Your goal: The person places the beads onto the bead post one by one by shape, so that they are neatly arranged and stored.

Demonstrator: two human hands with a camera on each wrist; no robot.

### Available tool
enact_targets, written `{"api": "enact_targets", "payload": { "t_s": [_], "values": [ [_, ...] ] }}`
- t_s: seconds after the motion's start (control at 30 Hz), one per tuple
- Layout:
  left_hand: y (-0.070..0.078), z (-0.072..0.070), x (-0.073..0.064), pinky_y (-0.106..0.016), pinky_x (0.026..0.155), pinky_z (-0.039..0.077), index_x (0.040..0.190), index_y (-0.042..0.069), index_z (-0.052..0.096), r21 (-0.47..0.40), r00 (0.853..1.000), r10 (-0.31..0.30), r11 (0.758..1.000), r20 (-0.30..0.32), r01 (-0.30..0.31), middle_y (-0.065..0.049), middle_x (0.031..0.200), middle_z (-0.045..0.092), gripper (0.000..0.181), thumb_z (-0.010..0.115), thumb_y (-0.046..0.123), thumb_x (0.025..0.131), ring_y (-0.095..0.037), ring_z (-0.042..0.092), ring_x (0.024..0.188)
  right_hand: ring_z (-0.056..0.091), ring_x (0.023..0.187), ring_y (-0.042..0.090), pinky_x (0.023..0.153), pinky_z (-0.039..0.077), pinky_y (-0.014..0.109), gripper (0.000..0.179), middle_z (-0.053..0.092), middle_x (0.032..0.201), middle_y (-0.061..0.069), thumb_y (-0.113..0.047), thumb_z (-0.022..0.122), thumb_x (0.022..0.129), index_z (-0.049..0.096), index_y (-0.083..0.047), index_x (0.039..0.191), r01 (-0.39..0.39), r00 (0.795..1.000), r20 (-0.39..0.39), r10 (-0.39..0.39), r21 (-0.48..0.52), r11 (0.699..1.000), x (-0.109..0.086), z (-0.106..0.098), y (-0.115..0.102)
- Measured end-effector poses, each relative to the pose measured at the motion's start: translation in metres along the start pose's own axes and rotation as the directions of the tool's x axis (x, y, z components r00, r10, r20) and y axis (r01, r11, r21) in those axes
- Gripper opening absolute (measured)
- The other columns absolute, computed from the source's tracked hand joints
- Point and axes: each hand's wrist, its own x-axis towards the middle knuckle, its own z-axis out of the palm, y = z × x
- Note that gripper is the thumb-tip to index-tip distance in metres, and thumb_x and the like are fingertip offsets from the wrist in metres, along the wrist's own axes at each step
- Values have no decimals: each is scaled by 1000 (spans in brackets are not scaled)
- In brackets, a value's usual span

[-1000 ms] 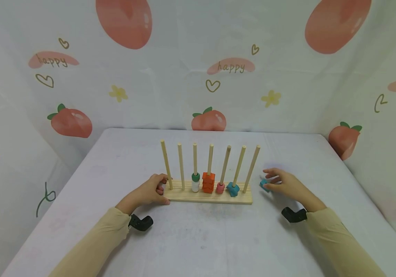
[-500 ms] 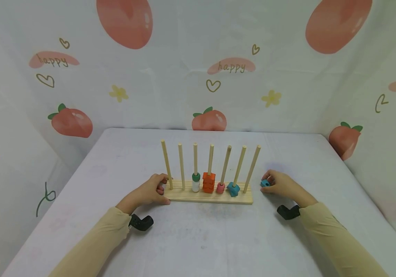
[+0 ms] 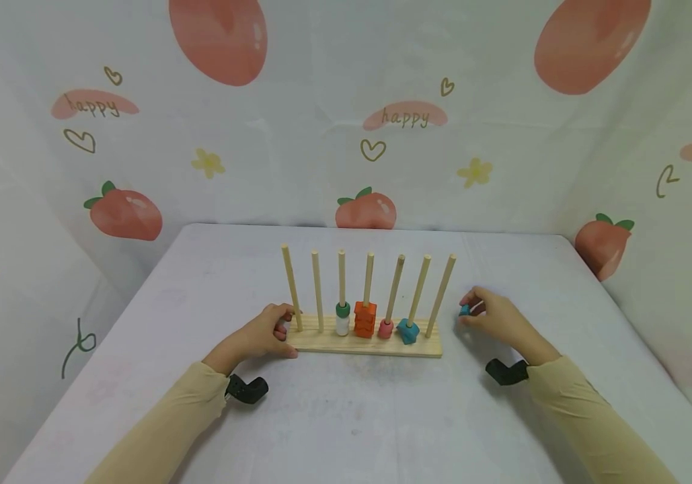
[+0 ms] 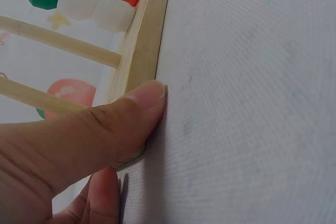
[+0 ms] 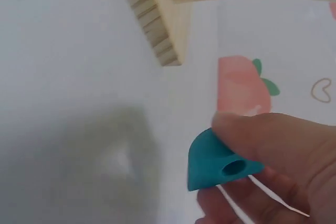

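Note:
A wooden peg board [image 3: 321,344] carries several upright pegs. My left hand [image 3: 263,329] grips its left end, the thumb [image 4: 142,103] lying along the front edge in the left wrist view. Just past the board's right end, my right hand [image 3: 497,321] pinches a teal bead [image 5: 205,163] between thumb and fingers. The bead has a rounded side and a hole that shows in the right wrist view. On the pegs sit a green bead [image 3: 342,309] over white beads [image 3: 342,327], a stack of orange beads [image 3: 364,320], a pink bead [image 3: 385,329] and blue angular beads [image 3: 408,331].
The two left pegs and the rightmost peg [image 3: 441,294] bear no beads. A white cloth [image 3: 346,417] covers the table, and a peach-printed curtain [image 3: 297,134] hangs behind it. A black wrist camera [image 3: 506,372] sits at each cuff.
My right fingers have come together on the teal bead, which lay on the table, and the hand has risen slightly with it. My left hand stays at the board's end.

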Motion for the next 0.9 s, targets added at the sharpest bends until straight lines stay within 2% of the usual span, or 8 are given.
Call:
{"api": "enact_targets", "payload": {
  "t_s": [0.27,0.33,0.43,0.5,0.6,0.73,0.83,0.9],
  "values": [
    [0,0,0,-33,83,45,129,2,49,-4,1000,7,1000,4,-7,-18,116,41,72,87,7,68,-22,48,93,66,96,31,76,54,36,31,66,102,13,-16,74,86,59,-2,108,53,993,-113,-45,75,996,-8,-9,-14],
    [0,0,0,-30,82,45,129,2,49,3,1000,8,1000,2,-8,-17,116,41,72,87,8,68,-21,48,92,66,95,26,79,55,33,33,66,104,14,-16,74,86,60,-1,112,75,988,-143,-60,106,992,-10,-12,-18],
    [-1,0,0,-26,80,44,129,3,49,16,1000,8,1000,-1,-8,-17,115,41,72,88,8,68,-20,48,92,64,92,8,79,54,20,37,65,108,16,-14,74,86,61,0,118,123,973,-210,-90,146,982,-14,-16,-24],
    [-1,0,0,-25,79,44,129,3,49,24,1000,14,1000,-1,-14,-17,115,41,72,88,9,68,-20,48,91,61,89,-4,77,51,12,37,64,108,17,-11,73,86,62,0,119,178,954,-271,-127,172,969,-15,-18,-27],
    [-2,0,1,-25,79,44,129,3,50,21,1000,6,1000,-2,-6,-16,115,41,72,88,9,68,-20,48,92,57,89,-14,77,48,7,33,64,108,13,-4,71,86,63,2,117,274,911,-369,-186,203,940,-16,-20,-32],
    [-3,1,2,-26,80,45,128,4,50,17,1000,2,1000,-2,-2,-16,115,41,72,88,9,67,-20,47,92,58,94,-12,79,48,8,29,63,104,-7,3,69,85,63,4,113,374,850,-472,-234,227,899,-18,-22,-37],
    [-4,0,2,-27,80,44,129,3,50,16,1000,7,1000,1,-7,-16,114,41,72,88,8,67,-21,47,91,59,97,-8,79,49,10,30,61,105,-18,7,68,84,62,6,113,415,821,-520,-235,263,871,-20,-25,-42],
    [-4,0,2,-28,80,44,129,3,50,13,1000,10,1000,1,-10,-16,114,41,72,88,8,67,-21,46,91,60,99,-5,80,49,11,34,61,108,-18,12,67,82,60,8,116,451,802,-547,-240,290,844,-21,-26,-45]
  ]
}}
